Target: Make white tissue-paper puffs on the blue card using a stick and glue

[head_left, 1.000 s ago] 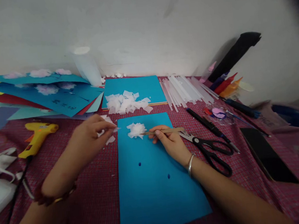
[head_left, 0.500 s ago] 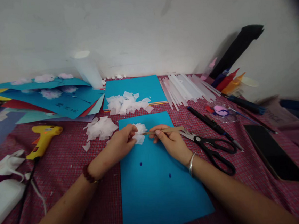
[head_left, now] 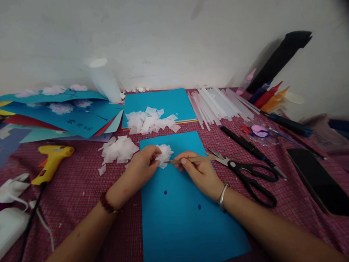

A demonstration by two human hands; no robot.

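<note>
A ruffled cluster of white tissue paper (head_left: pixel 165 153) sits near the top of a blue sheet (head_left: pixel 183 232). At the cluster's left edge my left hand (head_left: pixel 147 162) is closed, thumb and forefinger pinching the paper; the other fingers are curled and partly hidden. My right hand (head_left: pixel 196 168) grips a thin, flat wooden stick (head_left: pixel 201 159) like a pen. The stick's left tip meets the lower right edge of the cluster, and its other end points right, towards the scissors (head_left: pixel 235 166). Two small dark blue dots mark the sheet below the hands.
White paper squares (head_left: pixel 119 149) lie in a heap left of the sheet, and more (head_left: pixel 149 121) rest on a blue stack behind. A yellow glue gun (head_left: pixel 51 160) lies left. Translucent glue sticks (head_left: pixel 221 104), a black pen (head_left: pixel 246 147) and a phone (head_left: pixel 322 181) are right.
The stick's tip has dropped slightly to the cluster's lower edge, with my right hand a little lower. My left hand stays at the cluster. The whole view has shifted slightly.
</note>
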